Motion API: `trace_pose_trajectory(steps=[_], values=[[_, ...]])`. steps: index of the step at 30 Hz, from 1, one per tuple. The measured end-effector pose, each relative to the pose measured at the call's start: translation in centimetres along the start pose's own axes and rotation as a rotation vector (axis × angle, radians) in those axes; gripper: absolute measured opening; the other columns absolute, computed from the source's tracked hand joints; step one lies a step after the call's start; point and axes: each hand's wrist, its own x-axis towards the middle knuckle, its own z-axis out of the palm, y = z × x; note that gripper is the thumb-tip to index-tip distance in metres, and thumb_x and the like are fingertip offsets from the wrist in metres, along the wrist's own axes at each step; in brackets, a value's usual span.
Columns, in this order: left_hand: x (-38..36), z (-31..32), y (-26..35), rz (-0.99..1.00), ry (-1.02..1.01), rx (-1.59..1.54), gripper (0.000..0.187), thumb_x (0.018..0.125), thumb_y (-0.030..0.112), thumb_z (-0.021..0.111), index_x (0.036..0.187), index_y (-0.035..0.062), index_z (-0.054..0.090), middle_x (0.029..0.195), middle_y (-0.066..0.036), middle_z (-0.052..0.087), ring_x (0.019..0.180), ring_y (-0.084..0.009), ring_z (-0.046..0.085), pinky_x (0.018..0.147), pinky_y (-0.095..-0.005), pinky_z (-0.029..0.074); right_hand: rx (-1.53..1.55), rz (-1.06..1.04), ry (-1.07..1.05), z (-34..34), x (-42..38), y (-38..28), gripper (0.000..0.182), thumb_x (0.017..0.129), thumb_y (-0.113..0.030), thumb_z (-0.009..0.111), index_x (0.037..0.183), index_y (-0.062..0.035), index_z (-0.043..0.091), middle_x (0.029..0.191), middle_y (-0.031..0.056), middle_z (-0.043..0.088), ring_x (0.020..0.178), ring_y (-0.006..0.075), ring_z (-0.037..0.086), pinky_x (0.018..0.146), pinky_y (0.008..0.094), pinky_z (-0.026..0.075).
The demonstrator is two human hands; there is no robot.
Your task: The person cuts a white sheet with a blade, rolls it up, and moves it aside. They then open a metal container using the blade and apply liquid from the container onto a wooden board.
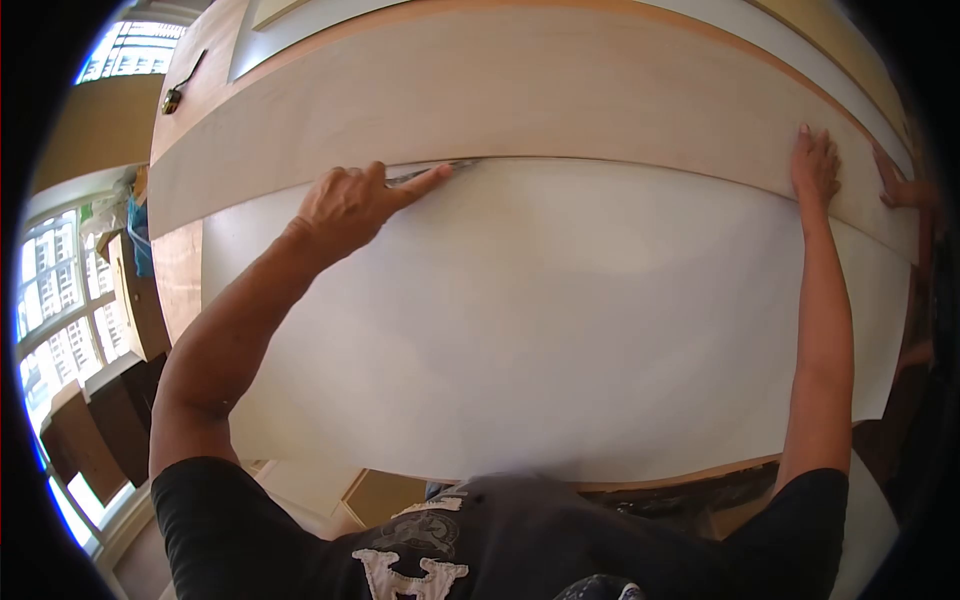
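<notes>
The counter (180, 275) is largely covered by a large white sheet (560, 330), spread through the center and toward six o'clock. Across it, from ten through twelve to three o'clock, a long wooden board (480, 90) is laid. At two o'clock the board is pressed near its near edge by the open right hand (818, 168), palm down. Toward ten o'clock a thin tool (464, 165) is gripped in the curled left hand (345, 205), index finger extended along the board's edge. Another person's hand (897, 192) is seen beyond two o'clock. At ten o'clock a tape measure (172, 101) is placed, partly extended.
</notes>
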Motion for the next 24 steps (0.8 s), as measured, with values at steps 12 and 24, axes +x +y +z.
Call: trace_pose_trajectory(steps=[12, 24], values=[[-31.3, -1.5, 4.3, -1.373, 0.43, -0.574, 0.033, 0.087, 0.03, 0.073, 0.101, -0.0001, 0.073, 0.08, -0.018, 0.071, 0.076, -0.0322, 0.069, 0.072, -0.0425, 0.052, -0.085, -0.172, 0.054, 2.4, 0.3, 1.6, 0.081, 0.099, -0.071, 0.028, 0.158, -0.0166, 0.028, 0.165, 0.0123, 0.026, 0.15, 0.036, 0.027, 0.113, 0.0626, 0.029], [-44.8, 0.7, 26.1, -2.373, 0.777, -1.817, 0.031, 0.098, 0.027, 0.063, 0.113, -0.0001, 0.057, 0.107, -0.013, 0.065, 0.082, -0.0282, 0.069, 0.054, -0.0395, 0.056, 0.305, -1.227, -0.878, -28.7, -54.4, -3.4, 0.114, 0.073, -0.07, 0.072, 0.155, -0.0035, 0.03, 0.163, 0.025, 0.018, 0.152, 0.0443, 0.013, 0.119, 0.0659, 0.011]])
